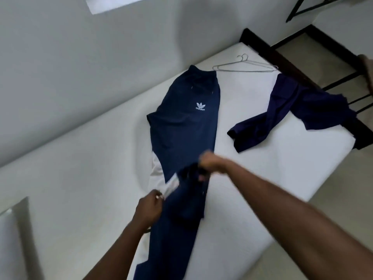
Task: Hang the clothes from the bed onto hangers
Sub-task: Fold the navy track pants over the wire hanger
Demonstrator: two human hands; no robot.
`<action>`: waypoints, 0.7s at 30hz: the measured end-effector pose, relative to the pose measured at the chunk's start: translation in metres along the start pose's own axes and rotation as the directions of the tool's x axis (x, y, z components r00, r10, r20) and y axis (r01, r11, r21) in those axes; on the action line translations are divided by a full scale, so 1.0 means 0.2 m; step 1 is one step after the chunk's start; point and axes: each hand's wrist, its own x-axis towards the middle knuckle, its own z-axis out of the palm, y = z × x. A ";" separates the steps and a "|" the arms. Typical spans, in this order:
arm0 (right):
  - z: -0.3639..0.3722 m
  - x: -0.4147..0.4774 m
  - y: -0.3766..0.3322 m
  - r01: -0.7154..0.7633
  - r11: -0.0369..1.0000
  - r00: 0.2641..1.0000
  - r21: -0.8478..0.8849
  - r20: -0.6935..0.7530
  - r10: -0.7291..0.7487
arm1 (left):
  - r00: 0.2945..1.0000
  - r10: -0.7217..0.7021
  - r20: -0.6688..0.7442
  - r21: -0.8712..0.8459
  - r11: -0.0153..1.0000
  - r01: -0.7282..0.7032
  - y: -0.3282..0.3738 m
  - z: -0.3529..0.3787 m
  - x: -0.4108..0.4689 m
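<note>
bed: A white mattress [262, 168] is set against the wall on the left. All the clothes and hangers are carried on it.
track pants: The navy track pants [187, 126] are laid lengthwise, logo up. The waistband is at the far end and the legs run toward the camera. No hanger has been put through them yet.
second garment: A dark second garment [282, 116] is crumpled near the right edge, with part draped past the mattress onto the dark frame [282, 57].
hangers: Two wire hangers [245, 66] are stacked at the far end, just beside the waistband, and neither is held.
left hand: The left hand [149, 207] is closed on the pants' left edge by the white side panel.
right hand: The right hand [212, 162] has leg fabric bunched in its grasp, a little farther up. Finger placement is lost to blur.
risk, drag: The pants are gripped at the legs, so if lifted from here the waistband may be pulled across the hangers and they may be swept off.
risk, tangle: The hooks overlap, so both hangers may be picked up together.
risk, slip: The fabric is judged slick and could slide off a thin wire bar if folded unevenly.
risk, fall: The draped garment could be pulled to the floor or snagged on the frame.
</note>
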 end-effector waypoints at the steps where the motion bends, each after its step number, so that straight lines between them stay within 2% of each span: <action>1: -0.19 0.10 -0.03 0.121 0.992 0.988 0.023 -0.104 -0.118 | 0.998 0.033 -0.050 -0.018 0.999 -0.033 0.04 0.00 0.06; 2: -0.39 0.19 -0.06 0.179 0.910 0.973 0.375 -0.202 -0.109 | 0.992 0.055 -0.110 -0.052 0.997 -0.061 0.10 -0.01 0.10; 3: -0.59 0.30 -0.09 0.243 0.638 0.960 0.731 -0.275 -0.050 | 0.985 0.051 -0.164 -0.090 0.994 -0.066 0.15 -0.02 0.15; 4: -0.76 0.37 -0.11 0.375 0.338 0.917 0.863 -0.399 0.004 | 0.980 0.038 -0.197 -0.122 0.991 -0.063 0.19 -0.04 0.19; 5: -0.91 0.40 -0.12 0.470 0.124 0.869 0.874 -0.483 0.112 | 0.979 0.020 -0.202 -0.139 0.989 -0.049 0.23 -0.05 0.24; 6: -1.03 0.44 -0.10 0.518 0.034 0.843 0.855 -0.517 0.147 | 0.984 -0.003 -0.179 -0.135 0.991 -0.021 0.24 -0.06 0.30; 7: -1.09 0.47 -0.08 0.523 0.063 0.834 0.850 -0.526 0.165 | 0.992 -0.023 -0.123 -0.098 0.995 0.010 0.25 -0.06 0.35; 9: -1.07 0.56 -0.01 0.419 0.270 0.852 0.867 -0.478 0.211 | 0.994 -0.103 0.034 0.006 0.995 0.103 0.23 -0.04 0.43; 11: -0.90 0.63 0.09 0.307 0.459 0.866 0.834 -0.445 0.230 | 0.964 -0.197 0.179 0.096 0.979 0.182 0.20 0.01 0.45; 13: -0.67 0.67 0.19 0.202 0.615 0.872 0.763 -0.426 0.242 | 0.943 -0.233 0.239 0.214 0.959 0.183 0.16 0.07 0.44; 15: -0.40 0.65 0.29 0.116 0.767 0.881 0.631 -0.422 0.213 | 0.944 -0.225 0.242 0.262 0.952 0.159 0.13 0.12 0.40; 18: -0.03 0.49 0.42 0.033 0.915 0.927 0.401 -0.355 0.122 | 0.938 -0.215 0.272 0.290 0.948 0.133 0.08 0.17 0.33; 21: 0.24 0.25 0.53 -0.019 0.977 0.983 0.211 -0.177 0.057 | 0.890 -0.288 0.353 0.406 0.904 0.131 0.06 0.20 0.24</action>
